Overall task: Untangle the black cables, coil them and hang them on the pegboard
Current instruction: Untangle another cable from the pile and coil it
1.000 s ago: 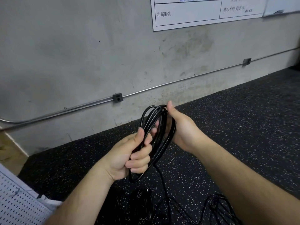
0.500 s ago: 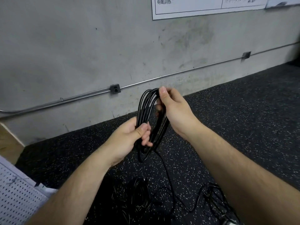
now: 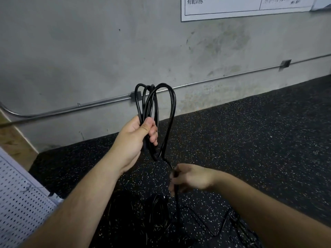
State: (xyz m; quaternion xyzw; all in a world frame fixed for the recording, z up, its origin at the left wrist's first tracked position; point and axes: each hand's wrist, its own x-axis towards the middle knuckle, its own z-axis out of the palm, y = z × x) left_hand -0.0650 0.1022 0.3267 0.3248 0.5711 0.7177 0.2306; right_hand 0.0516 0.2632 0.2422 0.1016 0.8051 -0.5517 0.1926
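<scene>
A black cable coil (image 3: 155, 104) of several loops stands upright in the middle of the view. My left hand (image 3: 136, 138) grips its lower part, thumb across the strands. The loose tail of the same cable (image 3: 176, 199) drops from the coil's bottom to the floor. My right hand (image 3: 189, 178) holds that tail lower down, fingers curled round it. More tangled black cables (image 3: 157, 212) lie on the floor below my hands. A white pegboard (image 3: 19, 203) shows at the lower left edge.
The floor is black speckled rubber matting (image 3: 250, 136). A grey concrete wall (image 3: 89, 51) stands behind, with a metal conduit (image 3: 100, 102) along it and a white sheet (image 3: 241, 8) at the top right. Wooden flooring (image 3: 16, 142) shows at the left.
My right hand has left the top of the coil and dropped down to the hanging tail. My left hand has raised the coil slightly and keeps its grip.
</scene>
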